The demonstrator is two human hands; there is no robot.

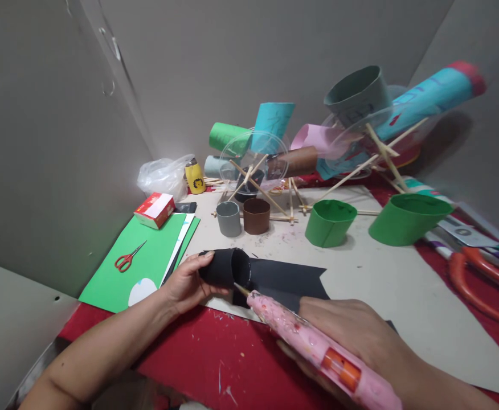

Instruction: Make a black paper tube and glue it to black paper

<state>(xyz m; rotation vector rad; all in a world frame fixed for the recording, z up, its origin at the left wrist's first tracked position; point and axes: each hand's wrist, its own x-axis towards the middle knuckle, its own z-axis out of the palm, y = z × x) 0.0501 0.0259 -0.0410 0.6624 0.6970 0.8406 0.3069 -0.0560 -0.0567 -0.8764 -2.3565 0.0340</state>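
My left hand (187, 282) grips a black paper tube (217, 267) lying on its side, its opening turned to the right. My right hand (356, 327) is wrapped around a pink glue gun (296, 327) with an orange window on its body. The nozzle tip points at the lower rim of the tube, close to or touching it; which of these I cannot tell. Beyond the gun a flat black paper strip (286, 279) with a notched end stretches right from the tube. Part of the strip is hidden behind my right hand.
Grey (229, 221) and brown (257, 217) paper cups stand ahead, with green cups (330, 225) to the right. Behind are stick-and-plastic wheels (253, 162) carrying coloured tubes. Left are red-handled scissors (125, 261) on green sheets (104, 285) and a red box (155, 212). Large orange-handled scissors (458, 273) lie right.
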